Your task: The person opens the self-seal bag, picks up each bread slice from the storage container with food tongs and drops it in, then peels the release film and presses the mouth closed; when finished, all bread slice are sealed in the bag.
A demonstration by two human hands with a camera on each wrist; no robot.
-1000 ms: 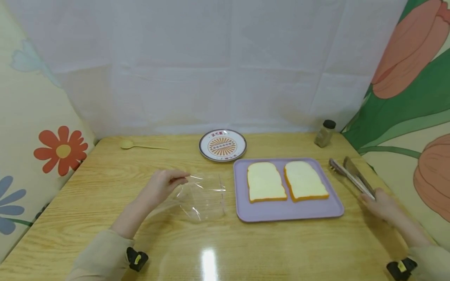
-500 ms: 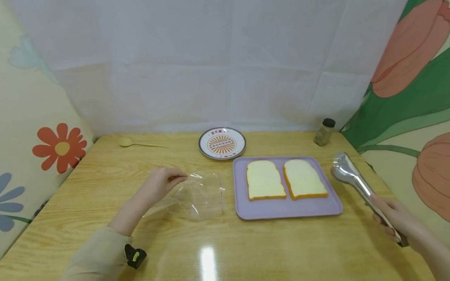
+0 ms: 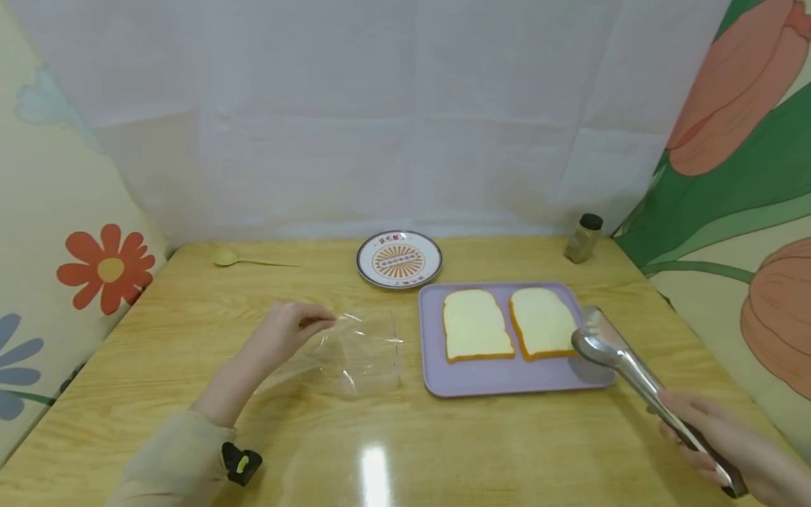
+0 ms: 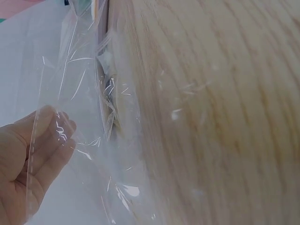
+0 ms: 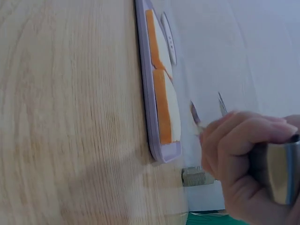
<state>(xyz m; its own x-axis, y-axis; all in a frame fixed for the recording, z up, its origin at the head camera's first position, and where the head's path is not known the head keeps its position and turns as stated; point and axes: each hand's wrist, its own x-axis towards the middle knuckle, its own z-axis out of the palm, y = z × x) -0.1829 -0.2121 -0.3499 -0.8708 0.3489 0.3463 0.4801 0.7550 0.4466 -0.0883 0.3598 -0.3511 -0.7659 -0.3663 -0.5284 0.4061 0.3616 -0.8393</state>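
A clear plastic bag (image 3: 361, 355) hangs from my left hand (image 3: 288, 331), whose thumb and fingertips pinch its edge over the left-middle of the table. The left wrist view shows the crinkled film of the bag (image 4: 84, 93) beside the fingers. My right hand (image 3: 703, 429) grips a pair of metal tongs (image 3: 640, 373) by the handles. The tongs' rounded ends are parted and hover by the lower right corner of the right bread slice (image 3: 541, 320); contact cannot be told. A second bread slice (image 3: 476, 325) lies beside it, both on a purple tray (image 3: 500, 380).
Behind the tray stands a round patterned plate (image 3: 399, 259). A black-capped jar (image 3: 583, 239) is at the back right, and a gold spoon (image 3: 253, 262) lies at the back left. White cloth (image 3: 380, 127) backs the wooden table (image 3: 304, 451).
My right hand has lifted the tongs from the table at the right of the tray and brought their ends left over the tray's right edge. My left hand and the bag stay nearly still.
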